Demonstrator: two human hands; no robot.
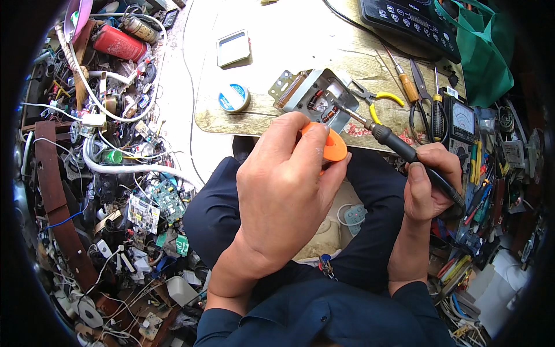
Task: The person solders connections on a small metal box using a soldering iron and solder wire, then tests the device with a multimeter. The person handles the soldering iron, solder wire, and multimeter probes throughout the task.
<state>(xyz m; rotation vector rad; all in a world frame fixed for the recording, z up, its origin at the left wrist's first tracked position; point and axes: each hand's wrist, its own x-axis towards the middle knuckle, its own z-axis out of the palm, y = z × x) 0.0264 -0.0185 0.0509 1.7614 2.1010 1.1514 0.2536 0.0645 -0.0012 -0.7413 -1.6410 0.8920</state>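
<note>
My right hand [432, 185] is closed around the black handle of a soldering iron [399, 144]. The iron's metal tip reaches up and left into an open grey metal housing [344, 122] with small electronic parts inside. Between the thumb and fingers of my left hand [283, 191] is an orange disc-shaped object [334, 146], partly hidden by the fingers, just in front of the housing. That housing sits at the table's near edge, with a perforated metal bracket [282, 87] on its left side. I cannot see exactly what the tip touches.
On the table [225, 124] lie a round blue-and-white tin [234, 98], a square framed pane [233, 48], yellow-handled pliers [388, 97], a wooden-handled screwdriver [408, 87] and scissors [418, 87]. An analog multimeter [462, 118] stands right, below a green bag [483, 49]. Circuit boards [167, 199] crowd the left.
</note>
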